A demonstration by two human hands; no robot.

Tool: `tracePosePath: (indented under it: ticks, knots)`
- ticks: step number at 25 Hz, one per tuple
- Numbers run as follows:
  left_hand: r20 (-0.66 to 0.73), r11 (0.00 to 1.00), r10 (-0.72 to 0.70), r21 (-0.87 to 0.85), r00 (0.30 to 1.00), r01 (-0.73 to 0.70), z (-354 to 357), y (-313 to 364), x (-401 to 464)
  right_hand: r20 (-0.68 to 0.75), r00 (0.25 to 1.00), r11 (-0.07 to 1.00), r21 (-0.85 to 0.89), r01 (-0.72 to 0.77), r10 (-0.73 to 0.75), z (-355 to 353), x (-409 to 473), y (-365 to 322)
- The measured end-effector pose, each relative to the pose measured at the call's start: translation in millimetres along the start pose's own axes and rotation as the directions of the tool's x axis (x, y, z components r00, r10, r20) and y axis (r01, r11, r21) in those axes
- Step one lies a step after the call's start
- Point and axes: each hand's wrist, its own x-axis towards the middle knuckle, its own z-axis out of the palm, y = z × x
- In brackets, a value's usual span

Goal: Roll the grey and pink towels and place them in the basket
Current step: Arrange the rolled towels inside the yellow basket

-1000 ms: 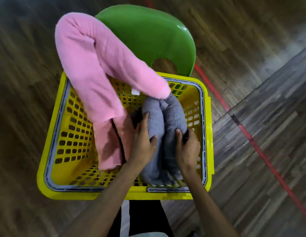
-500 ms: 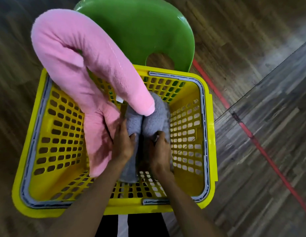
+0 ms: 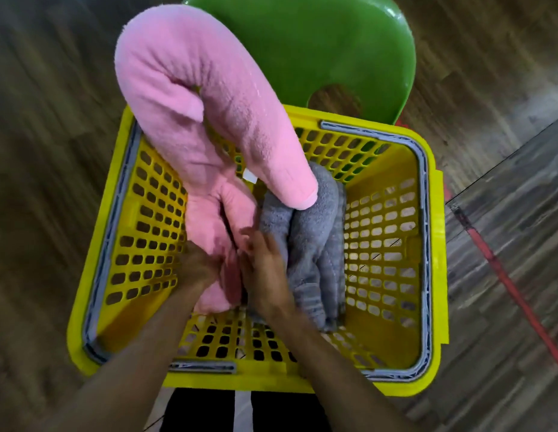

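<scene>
Both hands on pink towel

Even, fairly bright light, with glare on the green chair. Motion blur smears the hands. Wide-angle distortion bends the edges.

Both hands close together (blurred)

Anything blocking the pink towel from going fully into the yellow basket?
Nothing visible. The rolled pink terry towel arches above the yellow perforated plastic basket; its free end rests on the folded grey towel, with open floor space beside it.
</scene>
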Motion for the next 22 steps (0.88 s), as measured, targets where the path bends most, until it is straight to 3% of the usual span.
tracePosePath:
  ticks: [1,3,6,10,15,19,22]
  knots:
    - [0.060,1.000,-0.024,0.008,0.998,0.024,0.9,-0.4,4.2,0.094,0.995,0.997,-0.071,-0.013,0.019,16.6,14.2,-0.7]
    - [0.068,0.998,0.025,0.050,0.997,-0.029,-0.3,-1.0,12.2,0.181,0.963,0.968,-0.186,-0.167,0.201,42.6,38.5,5.9]
    - [0.043,0.981,0.087,0.170,0.995,-0.093,-5.3,-6.1,22.8,0.069,0.926,0.886,-0.323,-0.332,0.372,57.5,56.9,25.8]
    - [-0.030,0.896,0.217,0.402,0.976,-0.187,-13.9,-4.3,18.6,0.051,0.916,0.834,-0.436,-0.338,0.397,34.0,64.2,43.9]
    - [-0.077,0.845,0.311,0.478,0.947,-0.239,-20.3,-4.9,19.2,0.146,0.907,0.910,-0.196,-0.365,0.396,36.8,72.5,24.8]
    - [0.041,0.813,0.309,0.506,0.950,-0.286,-30.6,-11.2,22.5,0.170,0.857,0.869,0.010,-0.495,0.486,73.2,45.5,22.0]
    - [0.016,0.859,0.338,0.403,0.941,-0.315,-37.7,-10.5,17.6,0.222,0.842,0.851,0.085,-0.519,0.491,62.0,50.3,33.9]
